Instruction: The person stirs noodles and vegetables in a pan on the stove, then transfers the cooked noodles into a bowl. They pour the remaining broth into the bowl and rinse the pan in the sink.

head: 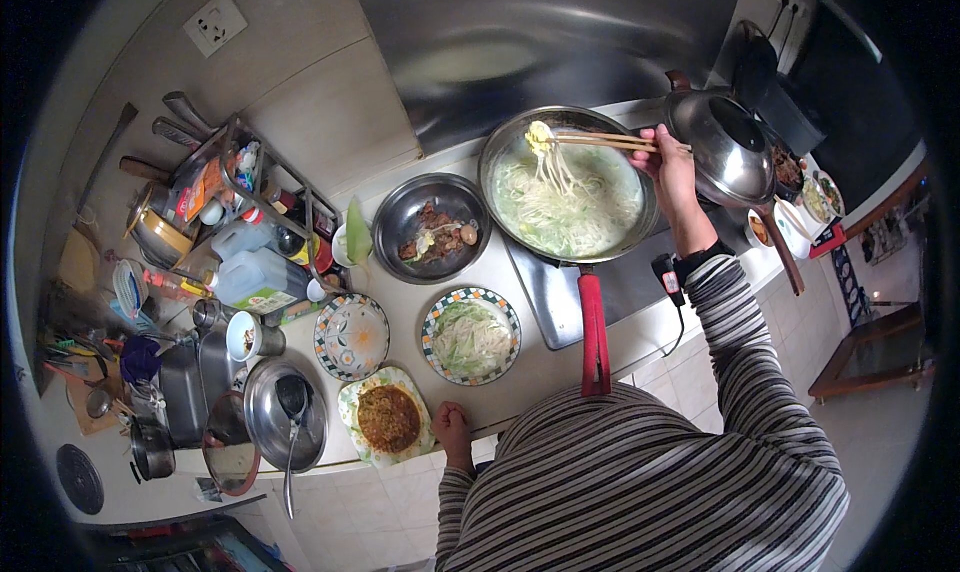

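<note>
My right hand [673,168] grips a pair of wooden chopsticks [600,138] over a frying pan [491,223]. The chopstick tips lift pale noodles [556,173] and a yellow-white piece that looks like egg. More noodles and green shreds lie in cloudy liquid in the pan, whose red-covered handle [592,332] points towards my body. My left hand [451,424], fingers curled in and holding nothing visible, rests at the counter's edge beside a plate of reddish-brown sauce [388,419]. Behind it is a patterned plate [514,350] with pale and green shreds.
A steel bowl [381,253] with brown meat and an egg sits left of the pan. Right of it stands a lidded wok [712,144]. A patterned plate [352,337], a steel basin holding a ladle [294,407] and a bottle rack [262,197] occupy the left. A corded device [667,275] lies near the front edge.
</note>
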A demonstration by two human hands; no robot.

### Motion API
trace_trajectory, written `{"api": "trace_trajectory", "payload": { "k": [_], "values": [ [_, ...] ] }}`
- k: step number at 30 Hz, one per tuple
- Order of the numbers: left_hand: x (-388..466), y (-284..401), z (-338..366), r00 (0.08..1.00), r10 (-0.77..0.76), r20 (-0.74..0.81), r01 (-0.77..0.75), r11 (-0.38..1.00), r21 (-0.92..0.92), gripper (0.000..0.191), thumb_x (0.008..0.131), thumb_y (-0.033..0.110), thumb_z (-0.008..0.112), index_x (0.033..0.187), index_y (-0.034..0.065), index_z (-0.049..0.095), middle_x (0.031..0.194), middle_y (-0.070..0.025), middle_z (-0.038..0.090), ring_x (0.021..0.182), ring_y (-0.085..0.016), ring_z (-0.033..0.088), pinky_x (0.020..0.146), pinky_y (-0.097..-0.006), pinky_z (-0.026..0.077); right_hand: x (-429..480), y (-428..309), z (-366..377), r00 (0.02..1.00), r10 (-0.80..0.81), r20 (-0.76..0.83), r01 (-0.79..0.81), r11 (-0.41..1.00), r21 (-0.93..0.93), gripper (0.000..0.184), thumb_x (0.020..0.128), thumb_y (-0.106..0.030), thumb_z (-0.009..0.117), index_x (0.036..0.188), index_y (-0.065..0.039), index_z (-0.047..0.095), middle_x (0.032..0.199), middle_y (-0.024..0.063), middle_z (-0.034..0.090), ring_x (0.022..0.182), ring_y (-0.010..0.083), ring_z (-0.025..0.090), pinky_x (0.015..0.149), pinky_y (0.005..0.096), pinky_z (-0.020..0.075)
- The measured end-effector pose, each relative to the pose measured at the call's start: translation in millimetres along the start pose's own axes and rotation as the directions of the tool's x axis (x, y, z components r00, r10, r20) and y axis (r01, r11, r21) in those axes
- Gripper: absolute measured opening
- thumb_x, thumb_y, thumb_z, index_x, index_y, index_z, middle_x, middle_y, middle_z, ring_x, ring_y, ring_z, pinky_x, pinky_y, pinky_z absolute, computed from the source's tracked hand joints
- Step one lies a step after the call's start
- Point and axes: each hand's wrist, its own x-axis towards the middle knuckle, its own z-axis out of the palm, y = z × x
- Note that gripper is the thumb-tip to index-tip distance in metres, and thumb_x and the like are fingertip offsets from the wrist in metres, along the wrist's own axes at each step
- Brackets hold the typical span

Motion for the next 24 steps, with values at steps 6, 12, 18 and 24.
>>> {"api": "trace_trajectory", "payload": {
  "k": [6,12,18,24],
  "values": [
    [2,-16,-3,1.000,-0.016,-0.001,0.016,0.998,-0.067,0.018,0.074,0.001,0.039,0.061,0.0032,0.050,0.053,-0.0006,0.046,0.048,-0.007,0.041,0.045,-0.0210,0.033,-12,9,19,0.976,0.070,0.208,-0.013,0.965,-0.264,0.029,0.091,-0.025,0.047,0.086,0.001,0.059,0.075,0.0041,0.059,0.057,0.0105,0.056,0.056,0.0234,0.0503],
    [2,-24,-5,1.000,0.001,0.010,-0.001,1.000,-0.007,0.018,0.075,0.000,0.039,0.061,0.0029,0.050,0.054,-0.0015,0.046,0.049,-0.008,0.042,0.045,-0.0211,0.034,-10,0,10,0.968,0.133,0.211,-0.046,0.927,-0.372,0.029,0.091,-0.026,0.047,0.086,0.000,0.059,0.077,0.0028,0.060,0.057,0.0091,0.055,0.056,0.0219,0.0491],
    [1,-19,-3,0.999,-0.048,-0.020,0.046,0.997,-0.067,0.017,0.075,0.001,0.040,0.062,0.0030,0.051,0.054,-0.0011,0.046,0.049,-0.007,0.043,0.045,-0.0214,0.034,-14,35,16,0.933,0.072,0.352,0.086,0.907,-0.413,0.022,0.089,-0.017,0.051,0.093,0.003,0.060,0.094,0.0072,0.059,0.072,0.0142,0.060,0.064,0.0242,0.0500],
    [1,-19,-3,1.000,-0.005,-0.017,0.004,0.998,-0.068,0.016,0.075,0.000,0.040,0.063,0.0030,0.051,0.054,-0.0008,0.046,0.049,-0.007,0.043,0.045,-0.0207,0.035,2,18,1,0.988,-0.084,0.126,0.146,0.753,-0.641,0.025,0.089,-0.020,0.050,0.095,0.003,0.059,0.086,0.0057,0.060,0.072,0.0116,0.059,0.066,0.0234,0.0498]
  ]
}}
